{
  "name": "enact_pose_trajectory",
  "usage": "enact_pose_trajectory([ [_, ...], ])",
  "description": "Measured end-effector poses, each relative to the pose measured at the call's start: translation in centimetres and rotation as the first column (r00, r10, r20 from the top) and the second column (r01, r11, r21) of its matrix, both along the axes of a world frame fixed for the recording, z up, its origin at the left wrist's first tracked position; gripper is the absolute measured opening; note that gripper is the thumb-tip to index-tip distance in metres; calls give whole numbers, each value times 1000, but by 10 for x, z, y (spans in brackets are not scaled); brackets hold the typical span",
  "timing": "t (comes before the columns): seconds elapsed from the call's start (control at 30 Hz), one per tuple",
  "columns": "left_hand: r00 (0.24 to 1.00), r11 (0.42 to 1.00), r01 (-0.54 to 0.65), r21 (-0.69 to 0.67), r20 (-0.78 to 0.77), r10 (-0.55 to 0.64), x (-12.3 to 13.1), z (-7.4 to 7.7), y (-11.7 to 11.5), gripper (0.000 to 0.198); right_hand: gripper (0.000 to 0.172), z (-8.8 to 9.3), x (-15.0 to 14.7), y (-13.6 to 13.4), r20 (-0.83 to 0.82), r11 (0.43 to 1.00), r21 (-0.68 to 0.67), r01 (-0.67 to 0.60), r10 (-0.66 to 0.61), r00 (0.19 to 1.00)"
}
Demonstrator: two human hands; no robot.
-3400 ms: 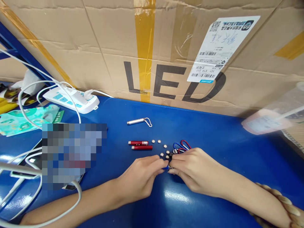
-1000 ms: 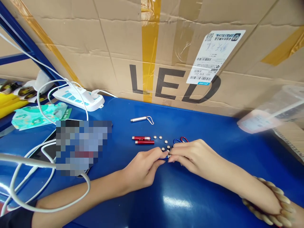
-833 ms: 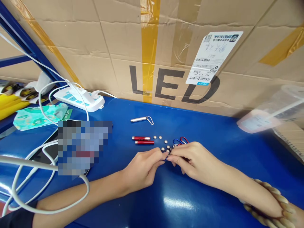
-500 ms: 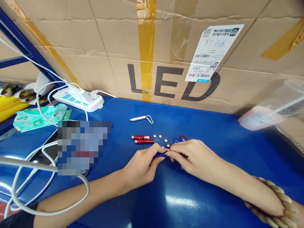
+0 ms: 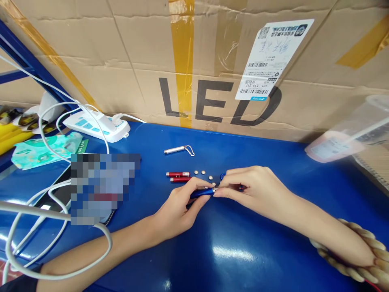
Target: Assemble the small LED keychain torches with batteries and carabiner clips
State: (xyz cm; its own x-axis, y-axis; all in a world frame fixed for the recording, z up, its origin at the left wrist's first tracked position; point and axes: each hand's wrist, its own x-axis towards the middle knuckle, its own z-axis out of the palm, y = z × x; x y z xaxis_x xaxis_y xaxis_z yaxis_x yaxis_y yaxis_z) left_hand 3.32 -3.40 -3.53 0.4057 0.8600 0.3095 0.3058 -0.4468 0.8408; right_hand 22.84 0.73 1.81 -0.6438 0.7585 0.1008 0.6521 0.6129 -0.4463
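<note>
My left hand (image 5: pixel 179 203) pinches a slim blue laser pointer (image 5: pixel 202 192) between thumb and fingers, holding it nearly level just above the table. At its right end, the thumb and fingertips of my right hand (image 5: pixel 253 185) close on a small silver end (image 5: pixel 214 189). Whether that is a cap or a button cell, I cannot tell. Just beyond the fingers lie several silver button cells (image 5: pixel 210 177). Two red laser pointers (image 5: pixel 179 174) rest to the left of them, the nearer one partly behind my left hand. A blue carabiner clip (image 5: pixel 223 176) shows behind my right hand, mostly covered.
A silver pointer with a clip (image 5: pixel 174 150) lies farther back. Behind stands a large cardboard box (image 5: pixel 136 61). On the left are a power strip (image 5: pixel 97 125), a tissue pack (image 5: pixel 45 150), a blurred-out device (image 5: pixel 103 190) and looped white cables. A plastic cup (image 5: pixel 331 148) stands right.
More of the blue pointer shows between my hands, with its silver end now visible. My right hand has turned slightly and covers more of the clips. The view has shifted a little.
</note>
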Motion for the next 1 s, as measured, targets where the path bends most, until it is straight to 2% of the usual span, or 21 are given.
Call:
enact_pose_trajectory([
  [0.2,997,999,35,-39,-66,-38,0,2,2,19,30,-5,3,3,-74,997,38,-69,72,995],
  [0.4,996,999,45,-24,-75,-47,0,1,4,19,29,-6,6,2,-43,957,227,-183,197,979],
  [0.5,996,998,57,12,-65,-56,-1,1,4,18,26,-3,6,-1,-6,933,310,-180,191,982],
  [0.57,995,996,80,47,-60,-77,-2,2,5,18,21,0,5,-2,-10,934,320,-160,172,985],
  [0.67,989,990,128,60,-81,-123,-3,3,4,19,16,2,6,-2,-53,949,277,-149,170,984],
  [0.8,973,981,194,24,-131,-189,-3,6,4,19,13,1,7,-1,-142,975,137,-173,192,971],
  [0.9,964,976,217,26,-162,-210,-4,7,5,19,13,1,7,0,-172,982,33,-188,190,966],
  [1.0,958,972,231,47,-188,-218,-4,6,6,22,13,2,5,0,-174,985,-13,-171,166,971],
])
